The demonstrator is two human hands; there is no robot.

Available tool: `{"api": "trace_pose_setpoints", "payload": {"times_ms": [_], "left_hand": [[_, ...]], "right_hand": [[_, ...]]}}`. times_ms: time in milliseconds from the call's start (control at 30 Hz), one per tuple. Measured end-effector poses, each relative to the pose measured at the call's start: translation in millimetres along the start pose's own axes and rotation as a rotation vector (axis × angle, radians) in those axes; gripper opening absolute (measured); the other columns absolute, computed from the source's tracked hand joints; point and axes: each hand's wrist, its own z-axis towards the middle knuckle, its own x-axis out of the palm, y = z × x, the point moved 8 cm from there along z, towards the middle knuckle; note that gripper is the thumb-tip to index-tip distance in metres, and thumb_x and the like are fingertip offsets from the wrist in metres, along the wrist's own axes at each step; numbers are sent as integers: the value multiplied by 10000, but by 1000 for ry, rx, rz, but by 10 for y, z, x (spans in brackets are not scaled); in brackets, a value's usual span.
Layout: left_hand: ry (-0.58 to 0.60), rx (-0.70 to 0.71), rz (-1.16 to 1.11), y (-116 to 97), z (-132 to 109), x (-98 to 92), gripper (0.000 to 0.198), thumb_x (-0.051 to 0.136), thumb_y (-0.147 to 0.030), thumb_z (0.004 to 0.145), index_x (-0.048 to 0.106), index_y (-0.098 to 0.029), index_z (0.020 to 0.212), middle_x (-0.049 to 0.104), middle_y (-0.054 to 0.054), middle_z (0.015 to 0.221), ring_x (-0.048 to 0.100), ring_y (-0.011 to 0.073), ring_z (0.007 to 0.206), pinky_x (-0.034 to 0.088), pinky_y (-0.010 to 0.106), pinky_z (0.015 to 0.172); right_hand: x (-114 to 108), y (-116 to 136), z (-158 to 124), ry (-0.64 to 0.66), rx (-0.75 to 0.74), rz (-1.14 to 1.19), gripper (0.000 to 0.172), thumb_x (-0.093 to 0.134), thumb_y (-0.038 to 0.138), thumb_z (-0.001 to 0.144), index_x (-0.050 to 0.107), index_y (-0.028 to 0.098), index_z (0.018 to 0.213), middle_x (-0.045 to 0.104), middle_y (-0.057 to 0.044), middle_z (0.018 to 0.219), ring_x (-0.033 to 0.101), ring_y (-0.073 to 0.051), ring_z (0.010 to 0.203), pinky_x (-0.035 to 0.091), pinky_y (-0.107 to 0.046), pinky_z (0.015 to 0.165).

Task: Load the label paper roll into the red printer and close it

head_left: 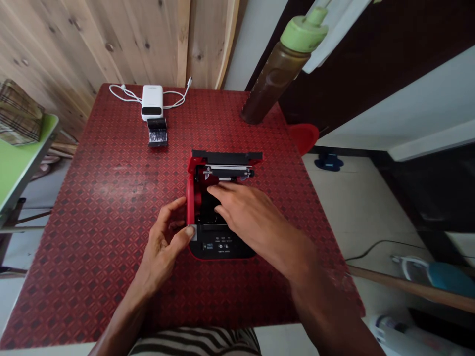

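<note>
A red and black device that looks like a small printer [222,242] sits on the table with its lid [228,157] raised at the back, showing a dark inner bay and metal rollers. My left hand [166,242] grips its left side, thumb on the front left corner and fingers along the red outer wall. My right hand [245,207] reaches over from the right into the bay. Its index finger and thumb are apart, and I see nothing between them; the other fingers and much of the bay are hidden under the hand.
A white power bank [152,101] with a white cable lies at the back left, a small black folded piece [158,132] before it. A tall brown bottle with a green cap [278,74] stands at the back right. A red stool [304,138] is beyond the right edge.
</note>
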Motion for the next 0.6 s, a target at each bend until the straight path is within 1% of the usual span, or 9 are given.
{"api": "trace_pose_setpoints", "payload": {"times_ms": [67,100,167,233,333,400,533,600], "left_hand": [[2,1,-4,3,0,3,581,774,-501,962,635,-258,1471,702,119,1510,740,312,1241,609,479,1041],[1,1,-7,5,0,5,582,774,-499,961,633,-257,1472,702,119,1512,735,315,1256,611,477,1039],[-5,4,-7,6,-1,3,591,775,-503,960,627,-253,1475,704,118,1513,719,323,1297,614,466,1032],[-11,4,-2,6,-3,-2,599,774,-510,960,622,-251,1479,709,116,1508,704,331,1331,618,457,1024],[-9,9,7,1,-8,-6,597,769,-511,966,620,-252,1483,709,112,1510,701,331,1339,616,457,1030],[-5,10,12,-4,-11,-7,593,768,-509,970,621,-252,1484,704,113,1516,701,329,1339,612,464,1043],[-6,14,14,-17,-11,-6,591,770,-518,968,625,-254,1476,704,115,1513,702,333,1335,610,480,1048],[-9,9,18,-19,-6,-5,596,769,-524,968,622,-254,1479,703,117,1513,702,337,1334,614,481,1036]], "right_hand": [[-58,-2,-103,-72,-87,135,259,599,45,1028,782,205,1119,809,-71,1139,768,-230,964,575,-374,859],[-72,6,-146,-86,-136,186,250,606,55,1030,791,214,1086,806,-54,1097,759,-210,946,570,-355,868],[-77,35,-192,-79,-215,248,257,596,65,1041,803,218,1056,797,-35,1043,745,-186,939,553,-327,888],[-69,73,-173,-41,-255,269,273,578,57,1047,805,207,1021,786,-30,1002,730,-168,916,530,-301,870],[-35,139,-79,77,-281,310,303,575,22,1027,778,179,866,740,-22,881,665,-139,786,472,-273,764],[-24,156,-25,137,-274,359,309,584,18,1016,740,172,799,707,-13,840,622,-130,752,436,-272,749],[-24,108,7,137,-247,429,316,587,45,1025,664,180,750,657,2,816,583,-134,758,408,-283,767],[-1,71,-2,143,-250,444,313,581,47,1025,657,184,754,652,2,819,578,-138,761,411,-285,771]]}}
